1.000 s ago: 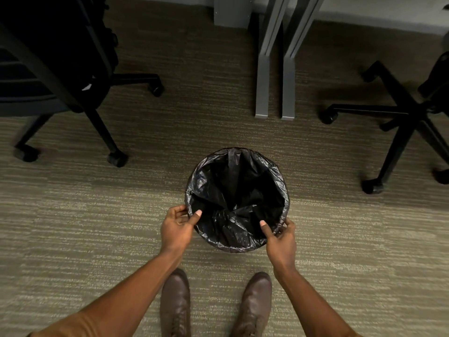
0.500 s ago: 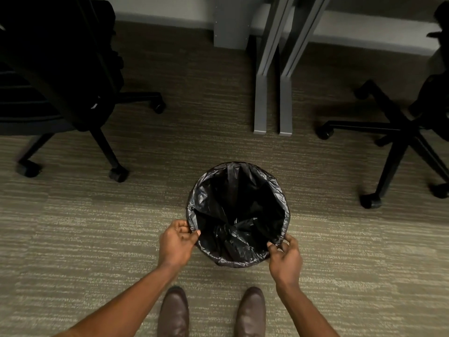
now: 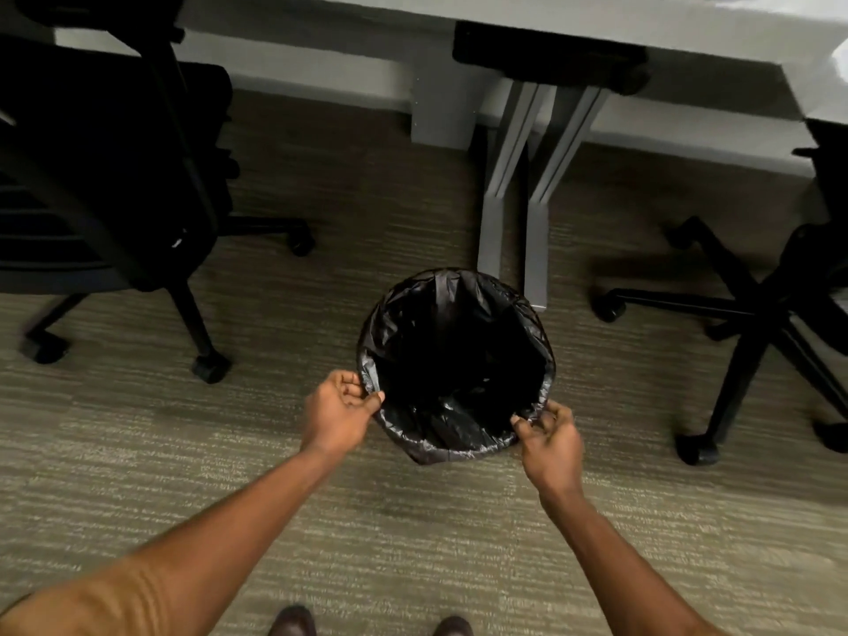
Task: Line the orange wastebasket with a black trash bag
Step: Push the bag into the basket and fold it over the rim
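1. The wastebasket (image 3: 543,360) stands on the carpet (image 3: 183,452) in front of the grey desk legs (image 3: 514,213), between two black office chairs (image 3: 114,176) (image 3: 752,323); its orange wall is not visible, since it is covered all round by the bag.
2. The black trash bag (image 3: 440,433) is already draped inside the basket and folded over the rim, so the task is judged almost done, with only the near edge left to be settled.
3. The fold is best pulled down evenly on both sides at once, so that the far edge is not dragged off the rim.
4. The thin film should be eased rather than tugged, as it is likely to tear or slip under a sharp pull.
5. The left hand (image 3: 337,417) is closed in a pinch on the bag's edge at the near-left rim.
6. The right hand (image 3: 553,440) is pinched on the bag's edge at the near-right rim, fingers curled.
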The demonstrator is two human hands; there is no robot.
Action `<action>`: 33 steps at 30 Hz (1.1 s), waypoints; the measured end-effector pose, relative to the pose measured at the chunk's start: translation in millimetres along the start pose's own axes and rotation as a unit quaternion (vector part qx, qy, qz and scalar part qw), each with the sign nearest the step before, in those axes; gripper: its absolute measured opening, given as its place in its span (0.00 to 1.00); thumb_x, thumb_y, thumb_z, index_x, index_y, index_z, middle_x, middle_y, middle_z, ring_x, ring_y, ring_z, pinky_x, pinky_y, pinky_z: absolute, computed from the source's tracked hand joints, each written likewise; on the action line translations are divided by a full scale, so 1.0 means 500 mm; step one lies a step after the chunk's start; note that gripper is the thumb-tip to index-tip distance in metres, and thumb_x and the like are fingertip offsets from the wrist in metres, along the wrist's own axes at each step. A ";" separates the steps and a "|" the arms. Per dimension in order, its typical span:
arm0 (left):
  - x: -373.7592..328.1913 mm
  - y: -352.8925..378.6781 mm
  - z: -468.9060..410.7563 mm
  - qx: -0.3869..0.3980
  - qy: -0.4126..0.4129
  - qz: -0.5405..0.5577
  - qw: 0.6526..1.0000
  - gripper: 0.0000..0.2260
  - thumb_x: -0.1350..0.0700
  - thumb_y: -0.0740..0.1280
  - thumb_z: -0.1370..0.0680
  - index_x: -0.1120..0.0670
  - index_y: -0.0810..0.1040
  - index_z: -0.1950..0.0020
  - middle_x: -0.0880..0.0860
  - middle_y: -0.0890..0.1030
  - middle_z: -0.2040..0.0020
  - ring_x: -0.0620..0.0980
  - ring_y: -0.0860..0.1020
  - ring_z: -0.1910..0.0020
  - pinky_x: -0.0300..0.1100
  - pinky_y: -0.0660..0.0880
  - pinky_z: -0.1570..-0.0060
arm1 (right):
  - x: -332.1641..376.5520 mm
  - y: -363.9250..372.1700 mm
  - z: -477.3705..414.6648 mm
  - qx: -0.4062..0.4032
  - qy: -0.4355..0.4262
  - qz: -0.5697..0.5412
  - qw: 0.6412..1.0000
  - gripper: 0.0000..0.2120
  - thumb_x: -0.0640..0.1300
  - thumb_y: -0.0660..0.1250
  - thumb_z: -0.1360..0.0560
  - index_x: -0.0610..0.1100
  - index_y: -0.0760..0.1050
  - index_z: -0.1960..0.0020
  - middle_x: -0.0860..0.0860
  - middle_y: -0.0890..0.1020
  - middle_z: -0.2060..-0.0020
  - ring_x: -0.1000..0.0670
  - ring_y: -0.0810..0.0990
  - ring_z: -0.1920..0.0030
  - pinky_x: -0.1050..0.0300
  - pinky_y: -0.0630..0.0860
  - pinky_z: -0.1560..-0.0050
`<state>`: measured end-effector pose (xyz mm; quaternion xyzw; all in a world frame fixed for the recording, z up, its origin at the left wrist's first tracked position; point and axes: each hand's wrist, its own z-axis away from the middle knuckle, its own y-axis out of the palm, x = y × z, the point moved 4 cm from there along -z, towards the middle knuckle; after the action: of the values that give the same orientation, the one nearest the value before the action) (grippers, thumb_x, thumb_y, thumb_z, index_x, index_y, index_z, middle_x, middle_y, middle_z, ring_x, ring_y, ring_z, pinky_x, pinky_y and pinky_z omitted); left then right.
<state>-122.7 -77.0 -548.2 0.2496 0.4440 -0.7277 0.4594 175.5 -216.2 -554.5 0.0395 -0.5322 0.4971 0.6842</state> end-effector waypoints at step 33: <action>-0.100 0.176 -0.275 -0.022 -0.008 0.074 0.997 0.14 0.62 0.82 0.27 0.52 0.79 0.50 0.47 0.84 0.55 0.46 0.83 0.55 0.36 0.76 0.63 | 0.096 0.048 -0.329 0.072 -0.008 0.009 0.997 0.29 0.37 0.73 0.24 0.44 0.69 0.25 0.43 0.84 0.35 0.37 0.84 0.36 0.34 0.83 0.38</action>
<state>-27.9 49.7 -612.8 0.2657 0.4361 -0.6841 0.5208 268.9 -77.7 -600.1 0.0876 -0.5005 0.5400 0.6710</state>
